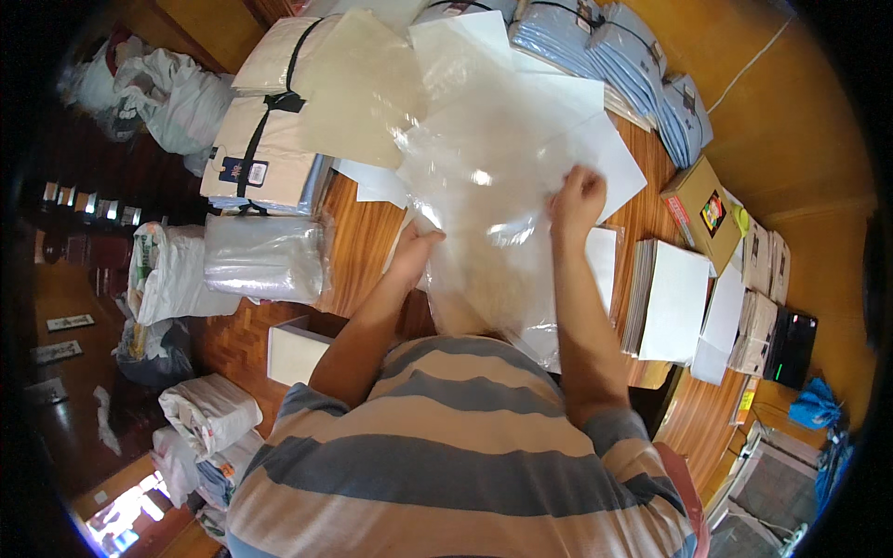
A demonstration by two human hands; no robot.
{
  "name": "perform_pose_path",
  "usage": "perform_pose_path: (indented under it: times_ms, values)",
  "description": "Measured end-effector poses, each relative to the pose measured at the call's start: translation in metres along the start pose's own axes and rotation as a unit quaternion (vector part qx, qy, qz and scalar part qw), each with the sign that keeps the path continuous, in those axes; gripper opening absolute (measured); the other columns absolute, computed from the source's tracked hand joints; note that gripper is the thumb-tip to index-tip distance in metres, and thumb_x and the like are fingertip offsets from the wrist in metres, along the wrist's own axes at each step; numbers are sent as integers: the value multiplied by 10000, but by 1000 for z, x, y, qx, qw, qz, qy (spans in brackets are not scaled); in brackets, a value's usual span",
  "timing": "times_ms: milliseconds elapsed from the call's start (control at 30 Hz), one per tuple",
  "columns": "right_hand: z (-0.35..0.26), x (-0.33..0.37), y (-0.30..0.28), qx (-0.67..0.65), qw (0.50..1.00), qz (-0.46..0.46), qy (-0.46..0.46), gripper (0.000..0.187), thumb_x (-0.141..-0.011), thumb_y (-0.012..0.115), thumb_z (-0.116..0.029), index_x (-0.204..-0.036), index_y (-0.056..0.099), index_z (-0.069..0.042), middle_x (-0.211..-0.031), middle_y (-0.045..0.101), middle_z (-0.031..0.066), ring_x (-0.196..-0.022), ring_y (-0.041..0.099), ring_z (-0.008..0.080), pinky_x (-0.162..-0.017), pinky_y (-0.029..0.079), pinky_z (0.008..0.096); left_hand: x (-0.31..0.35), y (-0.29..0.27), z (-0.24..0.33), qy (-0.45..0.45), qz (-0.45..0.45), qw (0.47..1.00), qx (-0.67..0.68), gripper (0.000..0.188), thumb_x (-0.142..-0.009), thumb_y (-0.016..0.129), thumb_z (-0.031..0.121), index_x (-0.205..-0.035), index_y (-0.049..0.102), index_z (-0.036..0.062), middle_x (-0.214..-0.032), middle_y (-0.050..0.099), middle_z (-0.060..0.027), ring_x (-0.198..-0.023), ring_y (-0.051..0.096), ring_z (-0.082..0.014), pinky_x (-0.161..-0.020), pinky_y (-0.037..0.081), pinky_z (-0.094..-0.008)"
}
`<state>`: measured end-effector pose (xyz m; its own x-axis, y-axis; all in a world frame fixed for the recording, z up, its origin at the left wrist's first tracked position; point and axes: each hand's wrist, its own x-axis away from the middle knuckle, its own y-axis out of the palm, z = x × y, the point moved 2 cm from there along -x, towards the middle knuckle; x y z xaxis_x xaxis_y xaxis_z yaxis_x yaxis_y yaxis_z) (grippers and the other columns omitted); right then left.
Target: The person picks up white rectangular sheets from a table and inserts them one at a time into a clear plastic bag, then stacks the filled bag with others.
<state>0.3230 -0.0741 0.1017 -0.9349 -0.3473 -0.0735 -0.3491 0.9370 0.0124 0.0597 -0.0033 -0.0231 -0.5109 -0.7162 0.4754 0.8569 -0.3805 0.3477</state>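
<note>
A large clear plastic bag [493,270] is stretched out in front of my chest, crinkled and shiny with reflections. My left hand [416,249] pinches its left edge. On the far right side, my right hand [579,197] is closed with the fingers curled at the bag's edge. White paper sheets [614,160] lie fanned out on the table beneath and beyond the plastic. A pale cream sheet [358,93] sits at the far left of them, leaning against the folded garments.
Folded cream garments [265,153] tied with black straps stand at the left, beside a stack of clear bags [265,259]. Packed blue garments [623,51] line the far right edge. At the right are a stack of white cards [674,298] and a cardboard box [702,214].
</note>
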Motion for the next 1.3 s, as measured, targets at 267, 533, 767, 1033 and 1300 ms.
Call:
perform_pose_path:
  times_ms: [267, 533, 767, 1033, 1300]
  values:
    - [35, 129, -80, -52, 983, -31, 172, 160, -1020, 572, -155, -1029, 501, -12, -870, 567, 97, -469, 561, 150, -388, 436, 289, -1, -9, 9, 38, -36, 977, 206, 628, -1052, 432, 461, -1485, 410, 6, -1471, 487, -167, -1364, 447, -265, -1146, 337, -402]
    - [17, 161, -131, 80, 887, -285, 354, 184, -960, 662, -143, -995, 633, 35, -845, 696, 121, -539, 644, 158, -438, 506, 285, 9, 14, 19, -3, -10, 1000, 15, 607, -979, 653, 264, -1456, 404, -17, -1385, 532, -181, -1270, 526, -286, -1058, 432, -419]
    - [2, 40, -205, 505, 858, -27, -91, 388, -914, 710, -318, -1020, 674, 53, -906, 721, 262, -860, 714, 417, -737, 568, 444, -11, -16, 8, -9, 29, 999, -37, 413, -922, 703, 40, -1293, 528, -13, -1121, 661, -124, -984, 661, -218, -843, 555, -370]
    - [48, -19, -220, 468, 874, -124, 43, 276, -853, 739, -216, -951, 692, 37, -793, 718, 184, -720, 705, 318, -689, 548, 404, 58, -16, 129, 123, 64, 973, -182, 412, -905, 748, 69, -1288, 604, 22, -1151, 673, -67, -991, 641, -152, -864, 522, -295]
    - [-76, -45, -154, 270, 928, -237, -97, 119, -983, 656, -90, -888, 623, -26, -789, 634, 6, -742, 562, 76, -681, 466, 242, 162, -50, 201, 175, 140, 958, -179, 385, -918, 745, 66, -1266, 600, -9, -1118, 692, -52, -972, 627, -107, -854, 485, -248]
